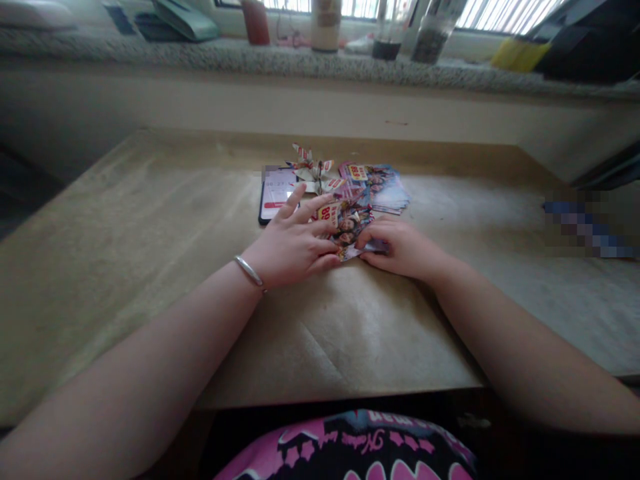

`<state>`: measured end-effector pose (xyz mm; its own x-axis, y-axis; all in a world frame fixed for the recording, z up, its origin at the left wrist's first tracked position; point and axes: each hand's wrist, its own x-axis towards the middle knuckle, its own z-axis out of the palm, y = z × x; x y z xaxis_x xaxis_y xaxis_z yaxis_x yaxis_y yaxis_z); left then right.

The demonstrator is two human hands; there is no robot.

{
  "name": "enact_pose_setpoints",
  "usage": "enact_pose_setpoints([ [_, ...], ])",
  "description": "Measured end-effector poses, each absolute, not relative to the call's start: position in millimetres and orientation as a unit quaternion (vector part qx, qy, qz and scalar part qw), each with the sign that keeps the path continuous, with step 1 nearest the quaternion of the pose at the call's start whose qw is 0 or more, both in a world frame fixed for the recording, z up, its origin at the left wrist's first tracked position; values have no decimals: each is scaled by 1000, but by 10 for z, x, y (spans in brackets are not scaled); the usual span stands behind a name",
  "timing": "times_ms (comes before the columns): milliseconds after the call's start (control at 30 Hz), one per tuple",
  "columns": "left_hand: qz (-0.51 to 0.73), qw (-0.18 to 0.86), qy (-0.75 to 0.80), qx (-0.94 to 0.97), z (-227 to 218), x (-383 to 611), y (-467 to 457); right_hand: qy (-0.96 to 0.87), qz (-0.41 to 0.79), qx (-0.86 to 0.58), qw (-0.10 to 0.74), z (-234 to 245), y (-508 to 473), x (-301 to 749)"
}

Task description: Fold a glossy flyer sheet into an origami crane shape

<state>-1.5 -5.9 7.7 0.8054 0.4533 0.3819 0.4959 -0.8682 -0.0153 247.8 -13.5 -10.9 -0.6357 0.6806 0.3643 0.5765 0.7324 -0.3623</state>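
Flat on the table lies a colourful printed flyer (346, 223) with a folded lower edge. My left hand (300, 240), a silver bangle at its wrist, rests on the flyer's left side with fingers spread. At the lower right corner my right hand (393, 245) pinches the folded edge between thumb and fingers. Just behind sit folded paper pieces (317, 175) with pointed tips, made of similar printed paper. A fanned stack of flyers (383, 190) lies to the right of them. Partly behind my left hand is a phone (275, 193) with a lit screen.
The table (150, 267) has a tan cover and meets a wall at the back. Above it, a speckled stone sill (280, 63) bears several bottles and jars, including a red container (256, 21). A blurred-out bluish item (590, 230) lies at the right.
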Motion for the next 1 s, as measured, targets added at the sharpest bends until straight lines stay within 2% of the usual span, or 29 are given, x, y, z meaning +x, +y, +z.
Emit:
enact_pose_setpoints([
  [200, -218, 95, -240, -941, 13, -32, 0, -904, 97, -342, 237, -88, -134, 2480],
  [367, -219, 80, -245, -941, -10, -43, 26, -897, 86, -372, 222, -102, -128, 2499],
  [600, -211, 9, -212, -954, 7, -49, 21, -896, 52, -391, 206, -76, -144, 2503],
  [1000, -204, 37, -254, -945, 18, -13, -4, -886, 82, -408, 206, -74, -145, 2501],
])
